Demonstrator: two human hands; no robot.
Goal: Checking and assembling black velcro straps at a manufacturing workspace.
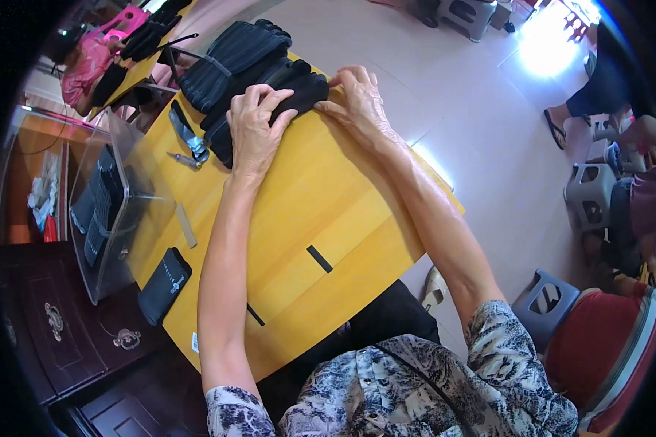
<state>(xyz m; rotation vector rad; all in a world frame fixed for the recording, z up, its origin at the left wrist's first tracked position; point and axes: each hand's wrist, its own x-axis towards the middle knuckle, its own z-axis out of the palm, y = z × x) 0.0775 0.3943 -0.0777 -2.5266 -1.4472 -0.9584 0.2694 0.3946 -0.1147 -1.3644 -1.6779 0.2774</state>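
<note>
A pile of folded black cloth pieces [304, 92] lies at the far end of the yellow table [291, 211]. My left hand [256, 127] rests on the left part of the pile, fingers bent over the cloth and thumb pointing right. At the pile's right end, my right hand [361, 105] holds the edge between thumb and forefinger. Just beyond sits a thick bundle of dark folded cloth [233, 62] with a band round it. The undersides of my left fingers are partly hidden.
Small snips [185, 159] and a blue-and-black item [186, 132] lie left of the pile. A dark folded piece [165, 285] is at the left edge, near a clear plastic bin [98, 269]. Black strips [319, 258] lie nearby. Grey stools [587, 195] stand right; another person [87, 69] sits far left.
</note>
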